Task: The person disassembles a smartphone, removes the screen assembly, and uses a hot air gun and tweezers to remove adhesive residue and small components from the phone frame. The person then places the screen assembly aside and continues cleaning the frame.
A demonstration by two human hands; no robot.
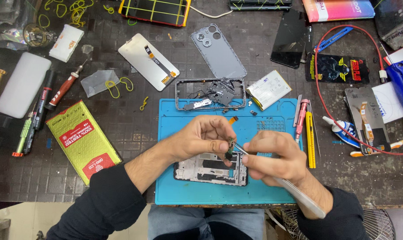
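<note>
Because the small circuit board (pixel 230 146) pinched in the left hand (pixel 201 138) looks thin, light and brittle, it is best gripped by its edges, as here, just above the stripped phone frame (pixel 210 170) on the blue rubber mat (pixel 174 120). The right hand (pixel 272 160) is closed around slim metal tweezers (pixel 294 191) whose tips meet the board.
</note>
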